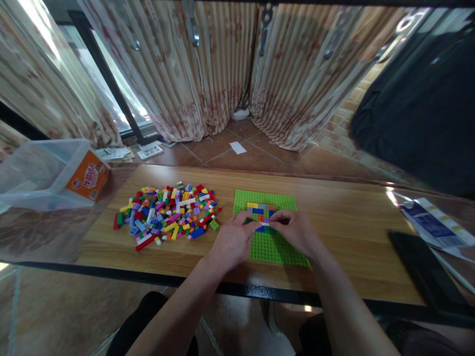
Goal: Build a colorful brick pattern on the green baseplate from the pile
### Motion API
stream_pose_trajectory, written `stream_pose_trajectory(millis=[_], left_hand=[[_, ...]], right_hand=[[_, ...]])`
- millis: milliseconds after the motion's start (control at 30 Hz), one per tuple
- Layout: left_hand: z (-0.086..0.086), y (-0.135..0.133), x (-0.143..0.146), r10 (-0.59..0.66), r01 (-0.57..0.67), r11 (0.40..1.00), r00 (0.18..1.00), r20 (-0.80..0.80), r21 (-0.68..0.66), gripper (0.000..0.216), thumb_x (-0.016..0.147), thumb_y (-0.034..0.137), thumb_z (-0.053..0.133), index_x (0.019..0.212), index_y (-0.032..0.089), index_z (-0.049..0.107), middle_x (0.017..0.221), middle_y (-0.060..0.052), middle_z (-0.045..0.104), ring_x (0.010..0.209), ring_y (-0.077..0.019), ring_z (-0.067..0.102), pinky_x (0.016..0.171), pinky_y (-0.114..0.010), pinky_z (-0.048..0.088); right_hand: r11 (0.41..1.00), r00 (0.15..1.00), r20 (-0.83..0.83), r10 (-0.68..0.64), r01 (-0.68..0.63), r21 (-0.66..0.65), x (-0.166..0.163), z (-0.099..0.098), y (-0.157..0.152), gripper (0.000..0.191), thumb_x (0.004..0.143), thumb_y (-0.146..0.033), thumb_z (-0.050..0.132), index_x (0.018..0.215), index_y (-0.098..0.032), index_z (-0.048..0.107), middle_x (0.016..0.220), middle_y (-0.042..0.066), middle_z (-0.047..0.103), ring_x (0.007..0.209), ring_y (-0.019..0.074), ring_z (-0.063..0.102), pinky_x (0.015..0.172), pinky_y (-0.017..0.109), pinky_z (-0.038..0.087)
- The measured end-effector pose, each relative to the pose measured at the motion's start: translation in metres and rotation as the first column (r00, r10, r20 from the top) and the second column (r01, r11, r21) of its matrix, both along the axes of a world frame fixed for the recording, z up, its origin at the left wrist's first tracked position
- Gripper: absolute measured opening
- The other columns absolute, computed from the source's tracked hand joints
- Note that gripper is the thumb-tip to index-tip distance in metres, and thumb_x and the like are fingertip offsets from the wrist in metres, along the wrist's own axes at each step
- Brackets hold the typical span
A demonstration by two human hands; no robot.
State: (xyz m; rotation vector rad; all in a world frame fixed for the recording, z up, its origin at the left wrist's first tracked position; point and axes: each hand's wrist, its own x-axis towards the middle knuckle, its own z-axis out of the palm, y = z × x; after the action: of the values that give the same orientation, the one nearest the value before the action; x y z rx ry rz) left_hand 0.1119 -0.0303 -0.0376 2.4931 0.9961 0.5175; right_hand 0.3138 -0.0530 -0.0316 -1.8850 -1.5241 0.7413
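A green baseplate [272, 247] lies on the wooden table [349, 227] with a patch of coloured bricks [260, 211] pressed onto its far half. My left hand [233, 240] rests on the plate's left edge with its fingers curled, the fingertips meeting those of my right hand [295, 230] at the near edge of the brick patch. Both hands pinch at a small blue and white brick [264, 226] between them. Which hand actually holds it I cannot make out. A heap of loose coloured bricks [168, 212] lies to the left of the plate.
A clear plastic tub [40, 173] with an orange label stands at the table's far left. Papers [434, 222] and a dark flat object [423, 269] lie at the right end. Curtains hang behind, over a tiled floor [252, 153] with scattered papers.
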Motion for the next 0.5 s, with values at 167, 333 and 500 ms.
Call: stream_pose_trajectory(millis=[167,333,500], left_hand=[[0.0012,-0.0006,0.0016,-0.005,0.005,1.0,0.999,-0.041,0.012,0.036,0.092,0.014,0.047,0.122,0.022,0.065,0.124,-0.009,0.055,0.109,-0.0214,0.06,0.1,-0.041,0.052],[0.0029,-0.002,0.0042,0.02,-0.02,1.0,0.996,-0.083,0.0,0.035,0.092,0.014,0.048,0.121,0.023,0.066,0.125,-0.008,0.056,0.111,-0.0224,0.059,0.101,-0.042,0.051],[0.0062,-0.0042,0.0074,0.047,-0.05,0.999,0.993,-0.11,-0.019,0.037,0.09,0.012,0.049,0.121,0.023,0.067,0.126,-0.008,0.055,0.112,-0.0237,0.058,0.1,-0.042,0.05]], right_hand=[[1.0,0.999,-0.034,-0.017,0.016,-0.016,0.0027,-0.006,0.0027,0.013,0.07,-0.027,0.063,0.074,-0.019,0.073,0.071,0.002,0.072,0.066,0.0166,0.062,0.066,0.03,0.046],[0.999,0.998,-0.059,-0.029,0.028,-0.015,0.0029,-0.0075,0.0037,0.012,0.069,-0.025,0.064,0.074,-0.019,0.074,0.07,0.002,0.072,0.066,0.0162,0.062,0.066,0.03,0.046],[0.999,0.996,-0.067,-0.051,0.051,-0.013,-0.0001,-0.0046,0.0039,0.01,0.068,-0.022,0.064,0.071,-0.019,0.073,0.068,0.001,0.072,0.064,0.0159,0.062,0.065,0.029,0.046]])
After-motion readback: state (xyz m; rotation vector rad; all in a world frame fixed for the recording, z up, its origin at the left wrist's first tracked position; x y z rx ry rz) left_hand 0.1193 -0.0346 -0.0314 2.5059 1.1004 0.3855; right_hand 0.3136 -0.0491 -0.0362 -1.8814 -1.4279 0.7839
